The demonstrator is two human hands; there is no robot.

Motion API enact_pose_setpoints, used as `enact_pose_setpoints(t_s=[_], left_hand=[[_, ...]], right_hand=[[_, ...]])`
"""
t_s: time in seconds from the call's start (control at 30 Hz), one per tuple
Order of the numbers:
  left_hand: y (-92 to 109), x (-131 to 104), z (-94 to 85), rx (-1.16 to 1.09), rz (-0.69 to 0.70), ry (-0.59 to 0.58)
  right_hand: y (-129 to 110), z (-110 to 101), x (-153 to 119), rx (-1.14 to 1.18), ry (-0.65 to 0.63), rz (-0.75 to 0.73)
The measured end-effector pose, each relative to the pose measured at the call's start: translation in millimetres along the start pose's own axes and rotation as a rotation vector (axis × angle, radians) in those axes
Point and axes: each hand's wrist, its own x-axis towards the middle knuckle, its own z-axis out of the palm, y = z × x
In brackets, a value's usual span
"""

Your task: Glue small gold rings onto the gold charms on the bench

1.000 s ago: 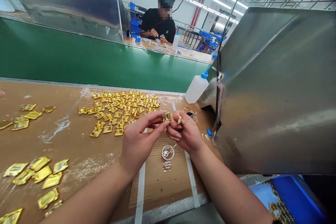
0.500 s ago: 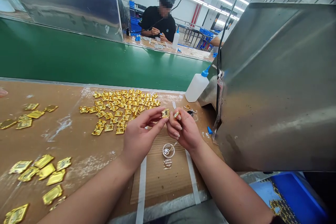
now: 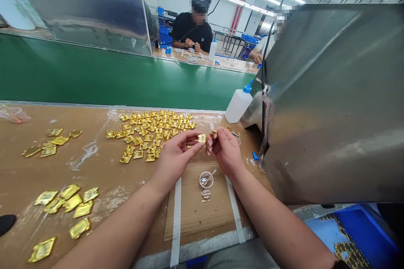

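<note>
My left hand (image 3: 181, 151) is closed, with a small gold rectangular piece (image 3: 202, 138) pinched between thumb and fingertips. Close beside it, my right hand (image 3: 227, 151) grips a small gold ring-like piece (image 3: 213, 134), partly hidden by the fingers. The two pieces are apart. Below the hands, a small round cup (image 3: 206, 180) with a thin stick in it stands on a taped cardboard sheet (image 3: 202, 214). A crumpled clear scrap (image 3: 205, 195) lies just in front of the cup. Many similar small gold pieces (image 3: 151, 128) are spread beyond my left hand.
Larger gold pieces (image 3: 72, 202) lie on the left of the table. A white squeeze bottle (image 3: 239, 106) stands by the metal panel (image 3: 331, 113) on the right, near a blue cap (image 3: 255, 156). A blue bin (image 3: 362, 227) sits lower right. A co-worker (image 3: 192, 25) sits across the green belt (image 3: 126, 73).
The view has shifted slightly, so the table items appear farther right. The right-hand piece has turned and now shows its ring-like opening. Both hands keep their hold.
</note>
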Motion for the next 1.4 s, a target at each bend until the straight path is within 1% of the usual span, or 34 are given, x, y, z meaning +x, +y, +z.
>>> enact_pose_setpoints(t_s=[0.2, 0.33, 0.47, 0.6, 0.77, 0.9, 0.97, 1.1, 1.17, 1.23, 1.4], left_hand=[[1.0, 0.2, 4.6, -0.173, -0.023, -0.034], [-4.2, 3.9, 9.7, -0.297, -0.029, -0.002], [-12.8, 8.9, 8.7, -0.388, -0.082, 0.038], [-15.4, 9.5, 7.6, -0.469, -0.138, 0.070], [-17.7, 8.5, 8.7, -0.608, -0.209, 0.044], [-17.3, 7.7, 9.7, -0.683, -0.240, 0.029], [-16.0, 6.7, 10.2, -0.705, -0.257, 0.032], [-13.8, 4.7, 11.4, -0.723, -0.326, 0.031], [-12.7, 4.0, 11.9, -0.722, -0.366, 0.021], [-11.1, 3.2, 12.3, -0.714, -0.404, 0.007], [-8.8, 2.5, 10.8, -0.719, -0.516, -0.018]], right_hand=[[1.7, 4.0, -2.7, 0.021, -0.022, 0.042], [-1.2, 7.6, -4.3, 0.034, -0.024, 0.071], [-1.9, 3.9, -4.2, 0.037, -0.024, 0.113], [-1.2, -0.7, -2.3, 0.032, -0.014, 0.125], [1.4, -5.9, 0.8, -0.001, 0.003, 0.095], [2.8, -12.2, 0.2, -0.148, -0.009, 0.044], [0.7, -14.9, -1.0, -0.290, -0.038, -0.012], [-6.2, -19.1, -2.2, -0.649, -0.131, -0.157], [-7.6, -21.3, -1.7, -0.756, -0.151, -0.196], [-7.1, -23.5, -0.7, -0.790, -0.145, -0.201], [-6.5, -27.7, 3.0, -0.760, -0.156, -0.149]])
